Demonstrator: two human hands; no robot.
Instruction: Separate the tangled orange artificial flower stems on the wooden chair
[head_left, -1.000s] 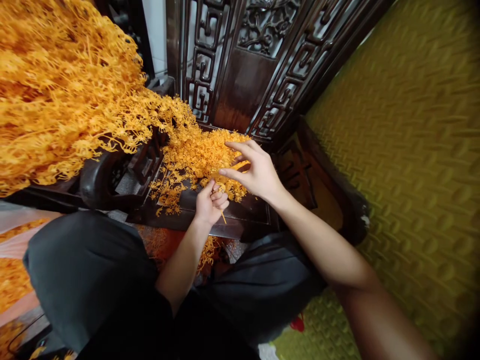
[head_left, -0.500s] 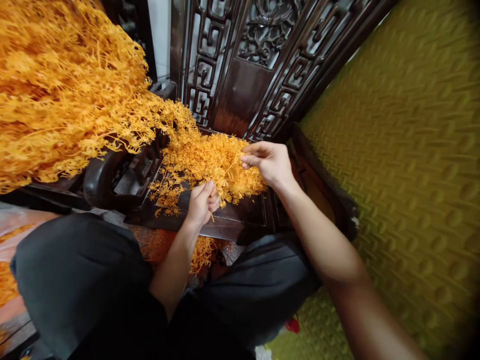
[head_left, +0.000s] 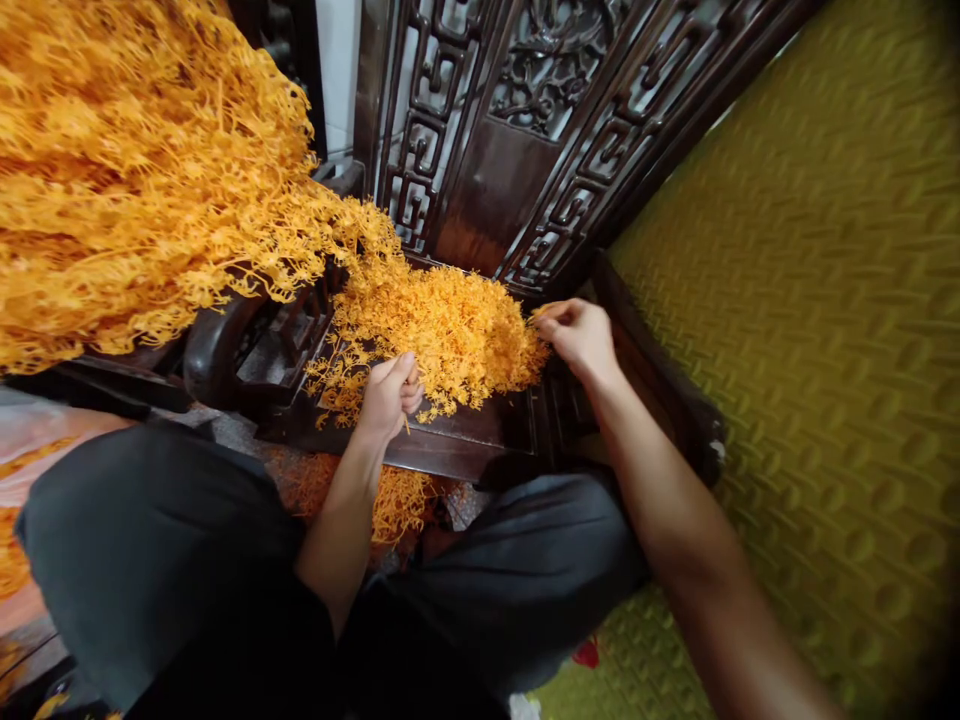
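On the dark wooden chair seat (head_left: 480, 430) lies a heap of orange frilly plastic-looking sprigs (head_left: 465, 330). My left hand (head_left: 390, 395) is closed in a fist at the heap's near side, around thin orange stems; one stem end pokes out below the fist. At the right end of the heap, my right hand (head_left: 577, 335) is pinched, with a bit of orange sprig at its fingertips. How much the fingers hold is hidden.
A large pile of the same orange sprigs (head_left: 135, 190) rises at left beyond the chair's armrest (head_left: 214, 350). The carved chair back (head_left: 499, 185) stands ahead. Yellow-green textured matting (head_left: 810, 300) is at right. More orange sprigs (head_left: 401, 505) lie below the seat.
My right hand has moved right, from over the heap to its right end. My left hand stays closed and has shifted slightly left in view. The camera view has shifted a little.
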